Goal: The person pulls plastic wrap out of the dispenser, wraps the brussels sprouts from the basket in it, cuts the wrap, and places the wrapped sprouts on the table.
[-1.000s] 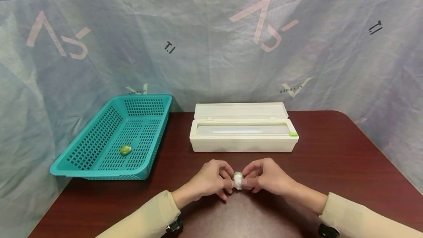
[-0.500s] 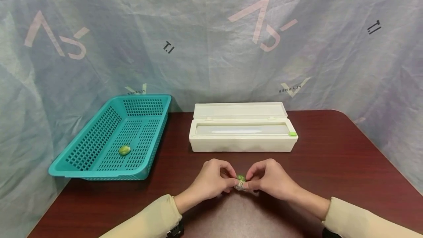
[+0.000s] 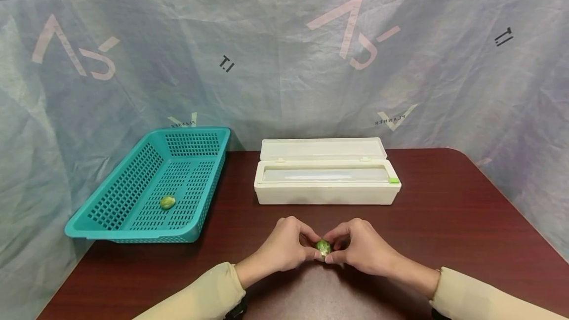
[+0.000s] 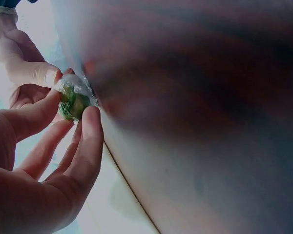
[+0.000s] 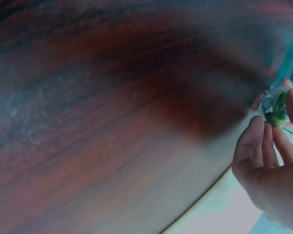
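Observation:
A small green Brussels sprout (image 3: 323, 248) in clear plastic wrap is pinched between both hands, low over the table's near middle. My left hand (image 3: 288, 246) holds its left side between thumb and fingers. From the right, my right hand (image 3: 363, 248) grips it the same way. In the left wrist view the crinkled film gleams on the wrapped sprout (image 4: 73, 102), gathered at its upper end. The right wrist view shows the sprout (image 5: 277, 108) partly hidden behind the right thumb.
A teal perforated basket (image 3: 212, 181) stands at the left with another green sprout (image 3: 167, 202) inside. Behind the hands lies a white plastic wrap dispenser (image 3: 326, 195), its lid (image 3: 323, 149) raised and a green cutter tab at its right end. A grey printed sheet hangs behind the table.
The wrapped sprout has been turned between the fingers: its whitish bunched film faced up before, and its green side shows now. Both hands keep nearly the same place.

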Tool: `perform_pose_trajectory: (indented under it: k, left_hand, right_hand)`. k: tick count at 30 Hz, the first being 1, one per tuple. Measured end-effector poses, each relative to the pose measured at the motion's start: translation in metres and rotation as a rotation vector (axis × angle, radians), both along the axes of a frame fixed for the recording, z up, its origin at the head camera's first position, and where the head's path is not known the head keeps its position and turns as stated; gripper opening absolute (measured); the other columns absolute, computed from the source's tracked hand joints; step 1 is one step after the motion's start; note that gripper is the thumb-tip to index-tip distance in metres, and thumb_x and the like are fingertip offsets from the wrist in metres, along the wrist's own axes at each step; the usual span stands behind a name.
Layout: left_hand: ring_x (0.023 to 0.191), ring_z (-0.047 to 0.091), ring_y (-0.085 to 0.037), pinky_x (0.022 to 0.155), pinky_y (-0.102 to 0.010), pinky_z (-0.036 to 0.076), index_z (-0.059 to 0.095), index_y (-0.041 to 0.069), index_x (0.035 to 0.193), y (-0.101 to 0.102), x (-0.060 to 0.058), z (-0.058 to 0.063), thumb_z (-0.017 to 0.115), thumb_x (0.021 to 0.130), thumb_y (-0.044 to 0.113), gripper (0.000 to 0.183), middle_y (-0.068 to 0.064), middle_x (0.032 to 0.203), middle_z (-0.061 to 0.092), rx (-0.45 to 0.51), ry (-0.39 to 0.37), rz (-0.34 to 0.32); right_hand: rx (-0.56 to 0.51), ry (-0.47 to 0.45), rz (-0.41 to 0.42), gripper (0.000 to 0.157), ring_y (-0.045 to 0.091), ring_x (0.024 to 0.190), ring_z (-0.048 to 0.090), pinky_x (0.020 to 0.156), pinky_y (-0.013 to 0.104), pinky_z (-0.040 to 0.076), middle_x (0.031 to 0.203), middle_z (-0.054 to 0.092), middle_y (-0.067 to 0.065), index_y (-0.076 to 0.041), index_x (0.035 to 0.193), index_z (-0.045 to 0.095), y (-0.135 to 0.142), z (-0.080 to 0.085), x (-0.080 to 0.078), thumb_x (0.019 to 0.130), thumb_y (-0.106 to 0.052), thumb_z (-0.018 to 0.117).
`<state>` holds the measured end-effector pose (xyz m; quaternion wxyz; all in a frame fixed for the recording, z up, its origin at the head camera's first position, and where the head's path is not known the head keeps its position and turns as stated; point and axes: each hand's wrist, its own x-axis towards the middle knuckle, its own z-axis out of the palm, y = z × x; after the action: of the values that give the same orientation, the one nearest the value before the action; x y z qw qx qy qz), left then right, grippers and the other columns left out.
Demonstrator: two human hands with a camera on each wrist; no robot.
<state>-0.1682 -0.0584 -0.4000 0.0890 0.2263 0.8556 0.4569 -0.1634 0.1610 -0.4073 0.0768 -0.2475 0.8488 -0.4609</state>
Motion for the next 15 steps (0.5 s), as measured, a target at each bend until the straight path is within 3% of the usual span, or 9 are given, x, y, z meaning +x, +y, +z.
perform_pose_trajectory:
  k: [5, 15]
  left_hand:
    - [0.064, 0.065, -0.002, 0.061, -0.022, 0.053, 0.083, 0.009, 0.087, -0.0001, -0.0026, -0.0036, 0.094, 0.077, 0.003, 0.016, 0.004, 0.080, 0.076, -0.008, 0.016, -0.004]
    - [0.065, 0.070, -0.007, 0.059, -0.023, 0.055, 0.078, 0.008, 0.088, -0.0037, -0.0041, -0.0065, 0.093, 0.076, 0.000, 0.020, 0.006, 0.073, 0.073, 0.056, -0.063, 0.002]
  right_hand:
    - [0.008, -0.009, -0.013, 0.027, 0.009, 0.068, 0.064, 0.055, 0.026, 0.053, 0.078, 0.071, -0.006, -0.006, 0.102, 0.082, 0.0008, -0.0018, 0.0001, 0.078, -0.008, 0.093]
    - [-0.090, -0.124, -0.038, 0.036, 0.006, 0.059, 0.051, 0.052, 0.020, 0.040, 0.073, 0.066, 0.001, -0.003, 0.110, 0.080, 0.0015, -0.0067, 0.0020, 0.076, -0.008, 0.094]
